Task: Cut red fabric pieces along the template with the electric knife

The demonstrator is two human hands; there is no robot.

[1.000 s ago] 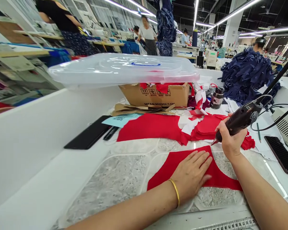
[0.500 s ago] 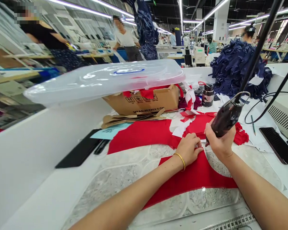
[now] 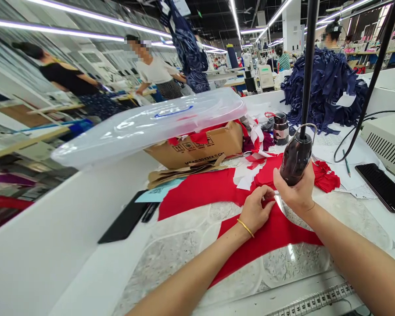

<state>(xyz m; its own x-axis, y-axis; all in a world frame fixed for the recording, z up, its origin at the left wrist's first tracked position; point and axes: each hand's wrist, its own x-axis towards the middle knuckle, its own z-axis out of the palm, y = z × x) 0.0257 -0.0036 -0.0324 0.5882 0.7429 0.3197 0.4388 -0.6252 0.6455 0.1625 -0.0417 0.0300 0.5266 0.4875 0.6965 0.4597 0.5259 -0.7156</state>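
The left hand [image 3: 256,210] is pinching the edge of a red cloth panel [image 3: 270,237], while the right hand [image 3: 294,193] is gripping a black handheld electric cutter [image 3: 296,158], its metal blade [image 3: 278,203] bearing at that edge.

Bright overhead LED strips [image 3: 275,18], faint shadows, wide-angle bending at the frame edges.

One left hand [image 3: 256,211] and one right hand [image 3: 294,193] are in view, with one gold bangle [image 3: 245,228] and one electric fabric cutter [image 3: 296,159]. There are two large red fabric pieces [image 3: 200,189], one cardboard carton [image 3: 194,150], one clear plastic lid [image 3: 145,128], one pencil [image 3: 346,163] and two black phones [image 3: 383,188]. At least four co-workers [image 3: 154,70] are visible.
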